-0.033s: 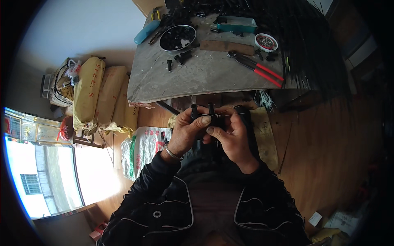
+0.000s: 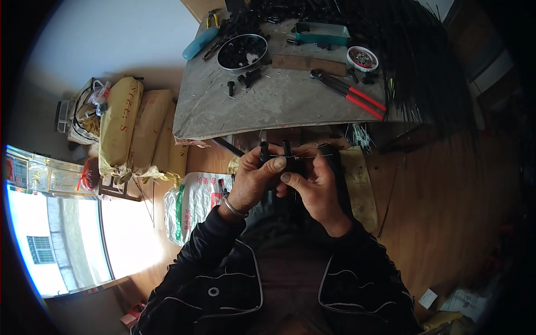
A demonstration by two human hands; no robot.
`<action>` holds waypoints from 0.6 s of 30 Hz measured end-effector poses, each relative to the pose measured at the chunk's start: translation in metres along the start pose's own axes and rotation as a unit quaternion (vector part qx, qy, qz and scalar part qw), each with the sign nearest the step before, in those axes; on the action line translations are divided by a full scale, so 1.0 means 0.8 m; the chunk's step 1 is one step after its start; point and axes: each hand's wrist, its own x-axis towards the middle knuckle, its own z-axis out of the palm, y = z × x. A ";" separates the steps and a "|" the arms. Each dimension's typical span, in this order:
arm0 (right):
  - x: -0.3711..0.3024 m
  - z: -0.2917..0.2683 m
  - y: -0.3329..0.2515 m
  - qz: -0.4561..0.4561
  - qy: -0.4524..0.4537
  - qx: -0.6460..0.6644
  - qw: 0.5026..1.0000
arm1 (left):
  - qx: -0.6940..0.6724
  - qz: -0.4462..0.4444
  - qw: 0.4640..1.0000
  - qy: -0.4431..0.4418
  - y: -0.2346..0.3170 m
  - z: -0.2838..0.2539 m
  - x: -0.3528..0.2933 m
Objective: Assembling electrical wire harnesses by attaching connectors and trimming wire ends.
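Note:
Just below the table's front edge my two hands meet over a small black fitting. My left hand [image 2: 258,177] is closed, its fingers round a short black tube [image 2: 264,149] with an open top end. My right hand [image 2: 314,187] is closed on the other side, thumb near a dark part with a small metal coil [image 2: 298,158]. Between the hands a second black tube [image 2: 287,147] stands upright. A thin metal wire [image 2: 277,156] runs across the tubes. The fingers hide how these pieces join. My left wrist wears a metal bangle [image 2: 236,210].
On the grey table [image 2: 206,114] lie red-handled pliers [image 2: 349,94], a round tin of black parts [image 2: 242,51], a green tray [image 2: 322,33], a white dish of small metal pieces [image 2: 362,58] and several black tubes [image 2: 249,77]. Black rods [image 2: 419,72] hang over its right end. Stuffed sacks [image 2: 146,125] stand left.

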 end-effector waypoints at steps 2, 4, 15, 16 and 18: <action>0.000 0.003 0.000 0.014 0.019 -0.010 1.000 | -0.015 -0.004 1.000 0.003 0.000 -0.001 0.000; 0.001 0.000 -0.001 0.015 0.016 -0.013 1.000 | 0.032 0.036 0.999 0.021 -0.008 -0.010 0.003; 0.003 0.006 -0.002 0.036 0.035 -0.058 0.997 | 0.091 0.014 0.987 -0.129 0.041 0.003 0.075; 0.002 0.006 -0.002 0.036 0.040 -0.069 0.996 | 0.170 -0.003 0.970 -0.176 0.038 0.003 0.071; 0.002 0.007 -0.002 0.043 0.038 -0.085 0.995 | 0.132 0.000 0.976 -0.172 0.035 -0.003 0.071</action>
